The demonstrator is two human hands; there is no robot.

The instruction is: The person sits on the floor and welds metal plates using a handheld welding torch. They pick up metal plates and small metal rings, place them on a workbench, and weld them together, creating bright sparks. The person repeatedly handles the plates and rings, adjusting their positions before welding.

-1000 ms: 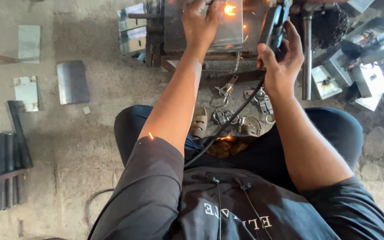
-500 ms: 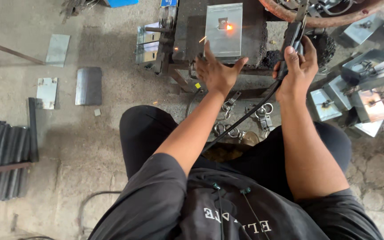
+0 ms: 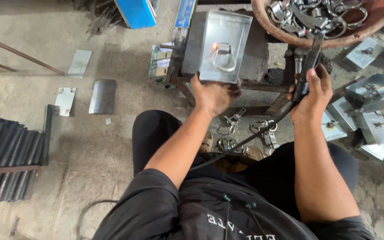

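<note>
Dark corrugated sheets (stacked left), a blue box, flat plates.

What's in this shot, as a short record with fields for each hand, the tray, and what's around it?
left hand: grips near edge of metal tray
right hand: holds black welding holder, cable trailing from it
tray: on dark block, wire handle with a glowing spot at its left end
upper right: basin of metal clasps
right floor: more trays
left floor: dark tubes, metal plates
</note>
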